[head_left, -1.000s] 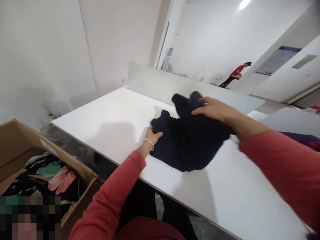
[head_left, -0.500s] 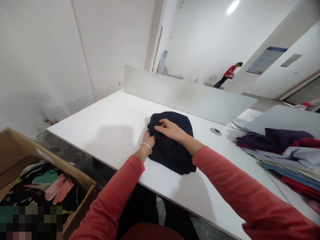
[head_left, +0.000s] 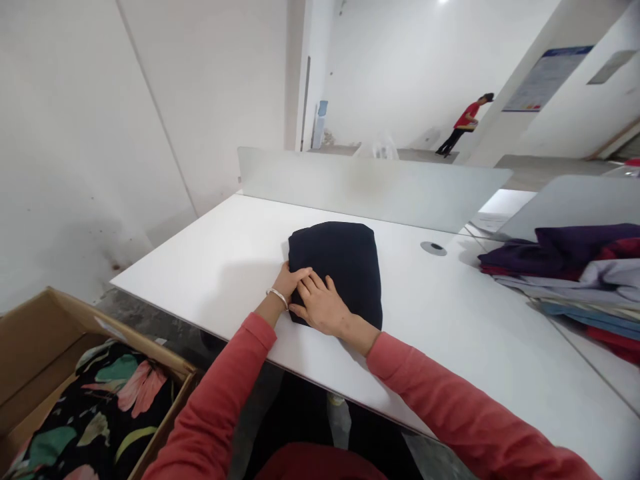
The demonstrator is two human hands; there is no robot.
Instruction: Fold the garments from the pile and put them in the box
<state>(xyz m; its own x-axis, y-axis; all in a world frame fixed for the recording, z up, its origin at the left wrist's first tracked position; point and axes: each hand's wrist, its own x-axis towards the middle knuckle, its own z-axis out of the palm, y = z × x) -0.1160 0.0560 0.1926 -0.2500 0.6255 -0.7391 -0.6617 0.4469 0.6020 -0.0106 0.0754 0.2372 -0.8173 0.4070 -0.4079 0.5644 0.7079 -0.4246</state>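
A dark navy folded cloth (head_left: 345, 260) lies as a compact, roughly square bundle on the white table (head_left: 200, 260). At its left edge is my left hand (head_left: 287, 281), with a silver bangle on the wrist; its thumb rests on top and its other fingers close round the cloth's side. My right hand (head_left: 320, 303) lies palm down on the lower left part of the cloth, fingers spread, its fingertips close to my left thumb.
An open cardboard box (head_left: 65, 317) with black floral fabric (head_left: 100, 413) stands at lower left. Folded clothes (head_left: 575, 267) are stacked at the right. A frosted divider (head_left: 360, 187) runs along the table's back, near a round cable hole (head_left: 433, 249). A person (head_left: 465, 123) stands far behind.
My right hand has moved down and toward me over the cloth and lies flatter. The cloth looks smoother and more compact, its near edge drawn in. The camera view has shifted slightly.
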